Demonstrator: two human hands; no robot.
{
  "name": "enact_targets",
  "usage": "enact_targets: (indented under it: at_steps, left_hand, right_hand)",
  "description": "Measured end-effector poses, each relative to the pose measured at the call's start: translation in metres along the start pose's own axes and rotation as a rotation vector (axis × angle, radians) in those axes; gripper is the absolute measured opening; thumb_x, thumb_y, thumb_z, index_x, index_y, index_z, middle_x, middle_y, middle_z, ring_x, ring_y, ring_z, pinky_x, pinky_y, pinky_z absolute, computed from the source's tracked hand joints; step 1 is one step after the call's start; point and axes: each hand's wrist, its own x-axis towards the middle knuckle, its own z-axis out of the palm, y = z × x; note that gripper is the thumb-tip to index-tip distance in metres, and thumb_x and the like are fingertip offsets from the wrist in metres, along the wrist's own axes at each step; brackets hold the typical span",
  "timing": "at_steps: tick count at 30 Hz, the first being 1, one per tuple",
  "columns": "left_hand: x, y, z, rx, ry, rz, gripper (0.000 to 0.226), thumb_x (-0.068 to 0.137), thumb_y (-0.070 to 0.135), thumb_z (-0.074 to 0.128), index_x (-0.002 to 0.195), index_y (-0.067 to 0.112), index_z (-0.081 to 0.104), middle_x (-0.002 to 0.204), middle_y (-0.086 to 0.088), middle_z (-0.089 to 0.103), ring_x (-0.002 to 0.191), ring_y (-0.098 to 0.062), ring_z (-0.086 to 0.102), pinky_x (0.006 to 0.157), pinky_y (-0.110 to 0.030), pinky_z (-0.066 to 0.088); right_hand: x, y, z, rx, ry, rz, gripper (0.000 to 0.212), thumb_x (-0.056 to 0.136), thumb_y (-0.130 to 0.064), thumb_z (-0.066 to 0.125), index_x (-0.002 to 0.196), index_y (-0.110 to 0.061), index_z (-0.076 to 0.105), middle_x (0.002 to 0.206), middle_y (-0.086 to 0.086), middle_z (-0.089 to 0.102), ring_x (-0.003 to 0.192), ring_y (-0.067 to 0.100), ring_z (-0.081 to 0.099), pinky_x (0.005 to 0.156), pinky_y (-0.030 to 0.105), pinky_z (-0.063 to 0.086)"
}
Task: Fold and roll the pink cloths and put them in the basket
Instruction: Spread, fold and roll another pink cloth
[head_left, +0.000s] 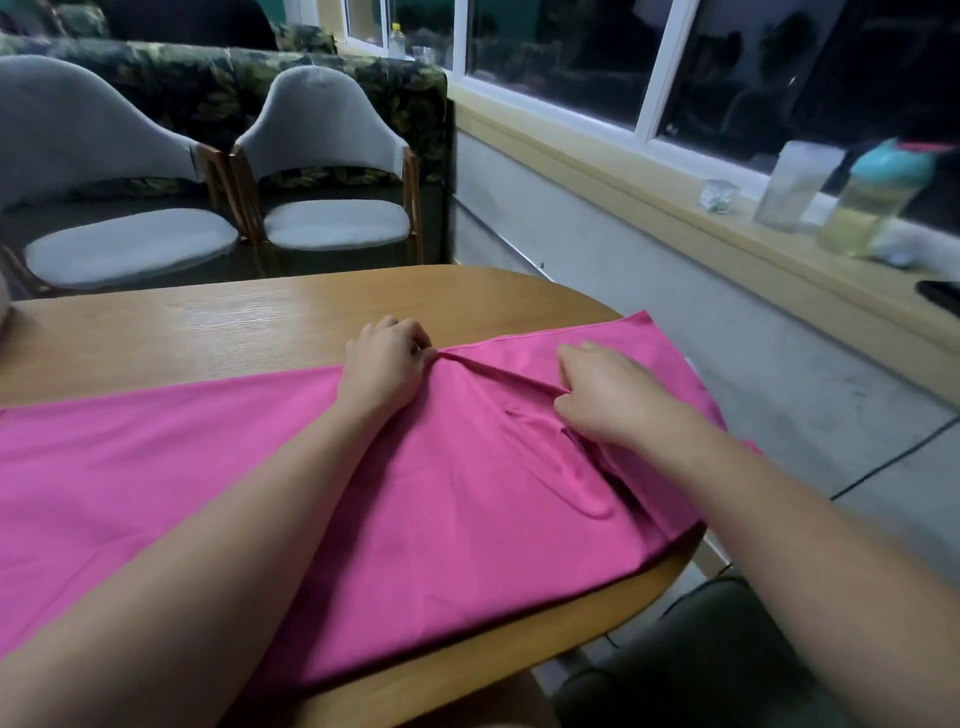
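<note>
On the table (208, 322) in front of me the cloth (156, 467) lies spread out, pink and mostly flat, running from the left edge of my view across to the table's rounded right end. Its right end hangs a little past the table's rim, and its near edge lies just inside the near rim. My left hand (384, 364) sits at the cloth's far edge, fingers curled, pinching that edge between fingertips and thumb; creases fan out from the pinch toward my right. My right hand (602, 400) is near it, further right, knuckles up and fingers curled down into the cloth, gripping a raised fold. Below that hand the cloth is bunched into a long ridge that runs toward me, with a dark crease beside it. Both forearms lie over the cloth, bare.

Past the table stand two grey chairs (322, 171), side by side, with wooden frames, and behind them a sofa (208, 88) in a dark leafy print. To my right a yellow sill (649, 187) runs under a white-framed window (644, 104). On the sill stand a small glass (717, 196), a tall glass (800, 182) and a bottle (878, 197) with a teal cap, close together. A dark flat thing (940, 296) lies at the right edge; what it is I cannot tell.
</note>
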Motion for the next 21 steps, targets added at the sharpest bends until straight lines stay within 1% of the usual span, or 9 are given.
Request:
enact_targets:
  at_steps: [3,6,9,11,13,14,16,18,21]
  left_hand:
    - [0.000,0.000,-0.001,0.000,-0.007,-0.002,0.015,0.091,0.048,0.069,0.093,0.033,0.070,0.096,0.001,0.063,0.096,-0.030,0.063,0.086,-0.048,0.055]
    - [-0.001,0.001,-0.002,0.006,-0.007,-0.003,0.016,0.092,0.048,0.069,0.094,0.032,0.071,0.097,-0.001,0.064,0.096,-0.031,0.063,0.085,-0.049,0.055]
    - [-0.002,0.002,-0.003,0.016,-0.006,0.000,0.016,0.092,0.046,0.069,0.095,0.031,0.071,0.098,-0.002,0.064,0.097,-0.032,0.063,0.085,-0.050,0.054]
    - [-0.002,0.004,-0.004,0.020,-0.007,-0.004,0.015,0.092,0.045,0.070,0.095,0.030,0.071,0.098,-0.002,0.064,0.098,-0.032,0.062,0.086,-0.050,0.054]
    - [-0.003,0.005,-0.005,0.022,-0.007,-0.004,0.015,0.093,0.044,0.071,0.094,0.029,0.072,0.098,-0.003,0.065,0.098,-0.033,0.062,0.086,-0.049,0.053]
    - [-0.003,0.005,-0.005,0.021,-0.004,-0.001,0.015,0.092,0.044,0.071,0.094,0.028,0.072,0.098,-0.004,0.066,0.098,-0.033,0.062,0.086,-0.048,0.053]
    - [-0.003,0.005,-0.006,0.012,-0.001,0.001,0.015,0.092,0.042,0.073,0.093,0.027,0.073,0.097,-0.005,0.066,0.097,-0.034,0.062,0.085,-0.046,0.053]
    - [-0.004,0.005,-0.006,0.001,0.006,0.002,0.015,0.092,0.040,0.074,0.092,0.026,0.072,0.096,-0.005,0.066,0.096,-0.034,0.062,0.083,-0.045,0.052]
    - [-0.004,0.006,-0.007,0.001,0.006,0.000,0.014,0.092,0.040,0.075,0.091,0.027,0.071,0.095,-0.003,0.065,0.095,-0.032,0.062,0.083,-0.044,0.051]
  right_hand:
    - [-0.024,0.027,-0.009,-0.022,-0.056,-0.032,0.014,0.088,-0.021,0.058,0.083,-0.020,0.044,0.087,0.000,0.052,0.084,0.028,0.052,0.066,0.040,0.037]
    - [-0.043,0.047,-0.017,-0.029,-0.083,-0.050,0.014,0.087,-0.024,0.060,0.082,-0.019,0.048,0.080,-0.001,0.056,0.076,0.026,0.053,0.064,0.042,0.039]
    - [-0.055,0.062,-0.022,-0.010,-0.155,-0.032,0.018,0.088,-0.028,0.062,0.078,-0.018,0.050,0.075,0.000,0.059,0.070,0.021,0.053,0.061,0.040,0.039]
    - [-0.053,0.071,-0.030,0.002,-0.176,-0.031,0.023,0.088,-0.026,0.063,0.075,-0.015,0.048,0.071,0.001,0.057,0.066,0.019,0.049,0.059,0.039,0.036]
    - [-0.038,0.082,-0.042,-0.004,-0.132,-0.009,0.029,0.088,-0.025,0.066,0.073,-0.012,0.045,0.069,0.006,0.054,0.064,0.022,0.047,0.057,0.039,0.034]
    - [-0.026,0.089,-0.050,-0.003,-0.093,0.009,0.030,0.089,-0.026,0.068,0.074,-0.010,0.047,0.070,0.008,0.055,0.066,0.024,0.051,0.057,0.038,0.036]
    - [0.005,0.103,-0.061,0.022,0.005,0.065,0.027,0.089,-0.031,0.072,0.078,-0.011,0.059,0.076,0.008,0.063,0.077,0.028,0.061,0.059,0.036,0.039]
    - [0.035,0.121,-0.064,0.075,0.106,0.133,0.022,0.089,-0.036,0.076,0.083,-0.017,0.067,0.083,0.007,0.067,0.085,0.029,0.063,0.061,0.034,0.039]
    - [0.070,0.151,-0.047,0.306,0.141,0.253,0.026,0.087,-0.038,0.083,0.086,-0.014,0.075,0.086,0.006,0.072,0.085,0.027,0.066,0.070,0.037,0.050]
